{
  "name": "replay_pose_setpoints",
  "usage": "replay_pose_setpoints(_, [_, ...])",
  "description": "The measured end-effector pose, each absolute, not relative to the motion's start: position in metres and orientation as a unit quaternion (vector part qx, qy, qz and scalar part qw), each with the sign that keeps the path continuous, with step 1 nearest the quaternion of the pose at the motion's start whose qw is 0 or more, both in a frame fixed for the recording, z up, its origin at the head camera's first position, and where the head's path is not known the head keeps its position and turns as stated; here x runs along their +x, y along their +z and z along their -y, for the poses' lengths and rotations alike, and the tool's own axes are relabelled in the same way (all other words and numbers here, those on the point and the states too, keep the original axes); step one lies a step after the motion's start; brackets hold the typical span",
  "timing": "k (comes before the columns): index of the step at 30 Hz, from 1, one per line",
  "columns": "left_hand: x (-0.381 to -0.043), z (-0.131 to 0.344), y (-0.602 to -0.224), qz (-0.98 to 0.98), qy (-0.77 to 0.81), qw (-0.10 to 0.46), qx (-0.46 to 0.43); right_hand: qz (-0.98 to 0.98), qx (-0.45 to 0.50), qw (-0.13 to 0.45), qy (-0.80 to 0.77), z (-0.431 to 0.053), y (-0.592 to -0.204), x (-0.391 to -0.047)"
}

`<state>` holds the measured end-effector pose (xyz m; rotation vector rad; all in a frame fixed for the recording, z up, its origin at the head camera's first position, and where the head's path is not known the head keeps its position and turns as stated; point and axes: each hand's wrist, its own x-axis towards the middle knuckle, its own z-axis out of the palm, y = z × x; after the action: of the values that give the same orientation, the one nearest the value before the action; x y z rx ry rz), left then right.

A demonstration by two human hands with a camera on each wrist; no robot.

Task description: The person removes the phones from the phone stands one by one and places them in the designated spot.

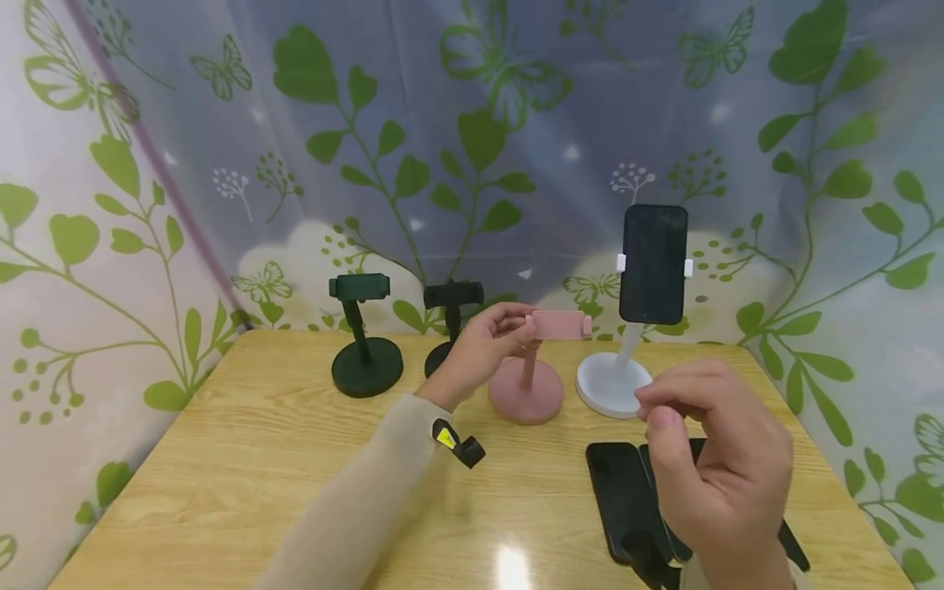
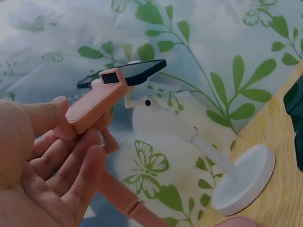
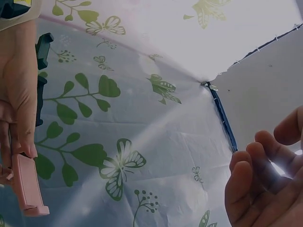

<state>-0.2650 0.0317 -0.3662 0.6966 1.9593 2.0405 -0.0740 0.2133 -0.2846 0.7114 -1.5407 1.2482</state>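
My left hand [image 1: 483, 348] pinches the left end of the holder on a pink phone stand [image 1: 558, 325]. In the left wrist view the thumb presses on top of the pink holder [image 2: 97, 101] and the fingers lie under it. The stand's round pink base is on the table. Nothing is in my right hand [image 1: 726, 463], which hovers over the front right of the table with loosely bent fingers. Beside the pink stand, a white phone stand [image 1: 601, 385] carries an upright smartphone [image 1: 654, 264].
A dark green phone stand [image 1: 366, 366] and a black phone stand [image 1: 453, 295] stand to the left at the back. Several dark smartphones [image 1: 615, 492] lie under my right hand, partly hidden. Leaf-patterned cloth [image 1: 413, 123] hangs behind the wooden table [image 1: 243, 459].
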Motion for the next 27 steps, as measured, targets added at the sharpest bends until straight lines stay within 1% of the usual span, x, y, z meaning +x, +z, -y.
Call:
replay_pose_setpoints(6, [-0.273, -0.041, -0.372, -0.643, 0.730, 0.086, 0.215, 0.644, 0.301, 0.488, 0.507, -0.213, -0.281, -0.070])
replay_pose_setpoints(11, [-0.281, -0.046, -0.378, -0.649, 0.737, 0.067, 0.177, 0.655, 0.301, 0.481, 0.498, -0.212, -0.279, -0.067])
replay_pose_setpoints(18, [-0.282, -0.045, -0.379, -0.669, 0.723, 0.048, 0.168, 0.683, 0.296, 0.467, 0.477, -0.211, -0.278, -0.067])
replay_pose_setpoints(23, [-0.282, -0.042, -0.379, -0.666, 0.726, 0.055, 0.163, 0.699, 0.298, 0.459, 0.460, -0.212, -0.279, -0.067])
replay_pose_setpoints(27, [-0.280, -0.039, -0.377, -0.664, 0.724, 0.076, 0.170, 0.712, 0.293, 0.451, 0.452, -0.215, -0.279, -0.065])
